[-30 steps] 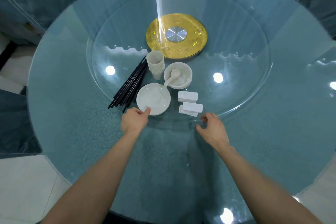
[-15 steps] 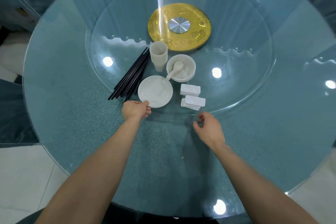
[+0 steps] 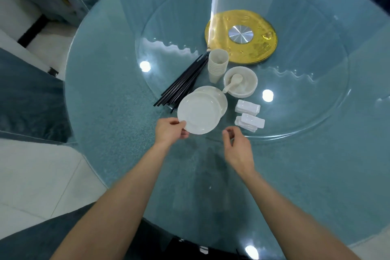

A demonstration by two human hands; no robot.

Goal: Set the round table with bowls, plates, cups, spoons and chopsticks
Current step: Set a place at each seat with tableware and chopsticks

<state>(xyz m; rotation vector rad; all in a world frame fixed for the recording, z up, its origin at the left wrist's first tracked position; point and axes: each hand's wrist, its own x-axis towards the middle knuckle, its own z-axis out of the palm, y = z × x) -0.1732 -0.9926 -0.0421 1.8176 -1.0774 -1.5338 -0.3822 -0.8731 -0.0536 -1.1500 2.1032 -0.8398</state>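
My left hand [image 3: 169, 130] pinches the near-left rim of a white plate [image 3: 199, 113], which is slid toward me off a stack of white plates [image 3: 221, 99]. My right hand [image 3: 237, 146] hovers just right of it, fingers loosely curled, holding nothing. Behind the plates lie a bundle of black chopsticks [image 3: 183, 83], a stack of white cups [image 3: 217, 65] and stacked white bowls [image 3: 244, 85] with a white spoon [image 3: 233, 82] inside. Two piles of white rests [image 3: 250, 116] sit to the right.
All of this stands on a glass turntable [image 3: 295, 91] over a round blue-green table [image 3: 105, 112]. A gold disc with a metal hub [image 3: 240, 36] marks the centre. Chair backs [image 3: 27, 95] stand at the left, and white floor shows below.
My left hand has taken hold of the top plate and drawn it toward me off the stack. My right hand has moved left, closer to the plate.
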